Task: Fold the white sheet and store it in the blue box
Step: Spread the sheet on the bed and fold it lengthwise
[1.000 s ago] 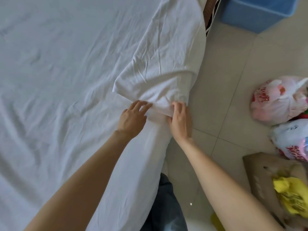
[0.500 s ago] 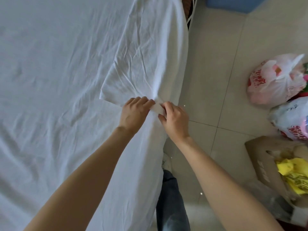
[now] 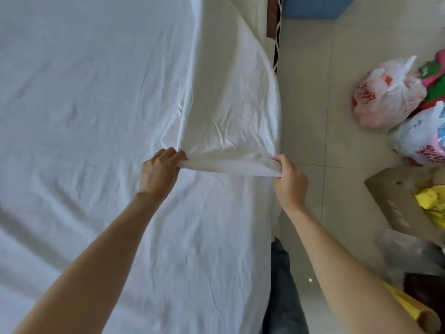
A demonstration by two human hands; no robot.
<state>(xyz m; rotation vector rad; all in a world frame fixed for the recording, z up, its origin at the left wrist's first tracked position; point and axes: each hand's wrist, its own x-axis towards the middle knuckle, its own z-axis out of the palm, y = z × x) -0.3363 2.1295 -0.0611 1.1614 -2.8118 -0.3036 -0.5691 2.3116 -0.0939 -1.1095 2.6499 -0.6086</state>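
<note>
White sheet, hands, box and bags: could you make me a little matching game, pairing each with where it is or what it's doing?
Things:
1. white sheet
2. blue box
3. plastic bags
4. right hand

Places or states:
A. on the floor at the right edge
B. pinching the sheet's folded edge over the bed's side
C. stretched between both hands
D. at the top, cut off by the picture

Pairs: 1-C, 2-D, 3-A, 4-B
</note>
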